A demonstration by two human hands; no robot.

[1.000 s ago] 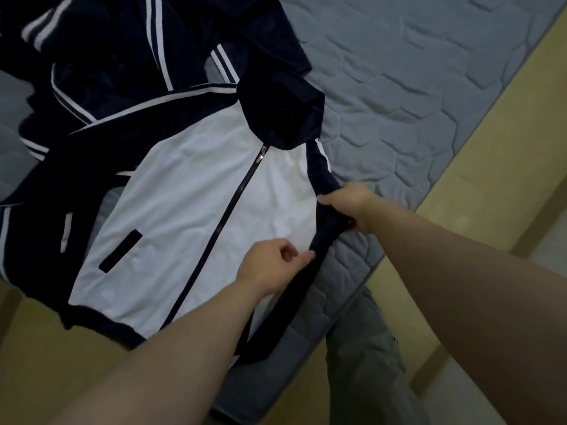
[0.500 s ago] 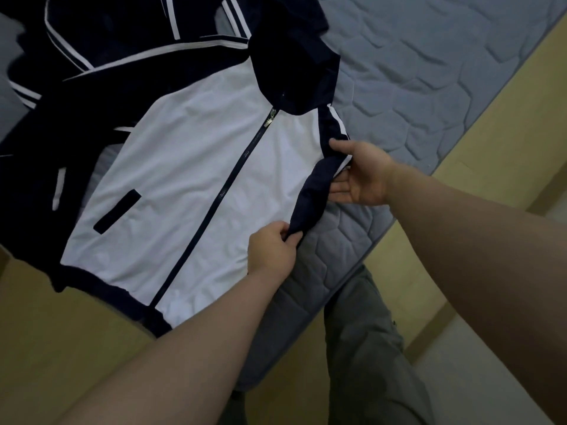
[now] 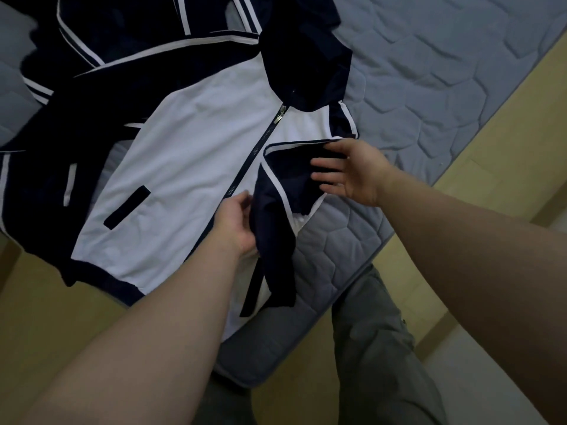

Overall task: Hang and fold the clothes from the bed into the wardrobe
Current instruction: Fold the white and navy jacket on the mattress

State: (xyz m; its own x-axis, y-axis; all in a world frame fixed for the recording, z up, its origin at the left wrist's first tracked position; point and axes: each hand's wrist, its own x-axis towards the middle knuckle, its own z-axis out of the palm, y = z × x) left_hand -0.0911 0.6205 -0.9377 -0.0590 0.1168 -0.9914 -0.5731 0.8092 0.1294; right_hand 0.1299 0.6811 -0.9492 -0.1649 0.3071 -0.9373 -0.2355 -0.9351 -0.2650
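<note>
A navy and white zip-up jacket (image 3: 190,154) lies front up across the corner of the grey quilted mattress (image 3: 429,72). Its right navy sleeve (image 3: 276,228) is folded in over the white front. My left hand (image 3: 236,225) holds the sleeve's lower part, fingers curled round the cloth beside the zip. My right hand (image 3: 352,170) lies flat on the folded sleeve near the shoulder, fingers straight. More navy clothing with white stripes (image 3: 129,35) is piled at the upper left.
The mattress corner (image 3: 337,246) juts toward me, with tan floor (image 3: 506,102) to the right and left. My leg in grey trousers (image 3: 377,348) stands against the mattress edge. No wardrobe is in view.
The right sleeve has been brought from the jacket's outer edge inward over the white front. My right hand let go of its pinch and opened flat; my left hand moved up with the sleeve.
</note>
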